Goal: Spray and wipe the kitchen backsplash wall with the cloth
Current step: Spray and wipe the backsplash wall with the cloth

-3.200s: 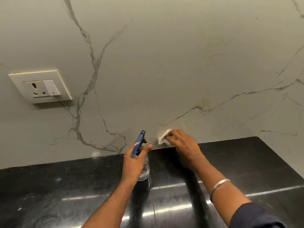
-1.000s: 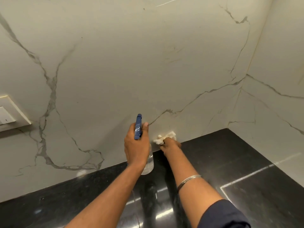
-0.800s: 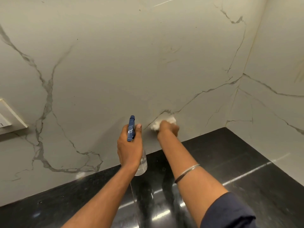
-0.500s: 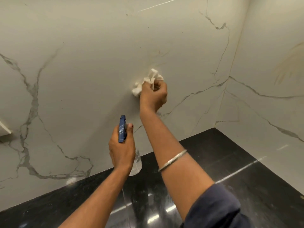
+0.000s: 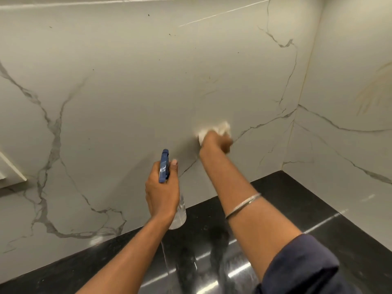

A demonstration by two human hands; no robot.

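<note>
The backsplash wall (image 5: 137, 85) is pale marble with grey veins. My right hand (image 5: 217, 142) grips a crumpled white cloth (image 5: 214, 129) and presses it against the wall; both are motion-blurred. My left hand (image 5: 162, 193) holds a clear spray bottle (image 5: 180, 215) with a blue trigger head (image 5: 164, 165) upright, a little left of and below the cloth, above the countertop. Most of the bottle is hidden behind that hand.
A glossy black countertop (image 5: 297, 209) runs along the wall's foot. At the right the backsplash meets a side wall (image 5: 350, 92) in a corner. The edge of a white switch plate (image 5: 10, 175) shows at far left.
My right hand with the cloth went up the wall from near the counter, then came partway back down and to the right. The left hand with the bottle stayed nearly still.
</note>
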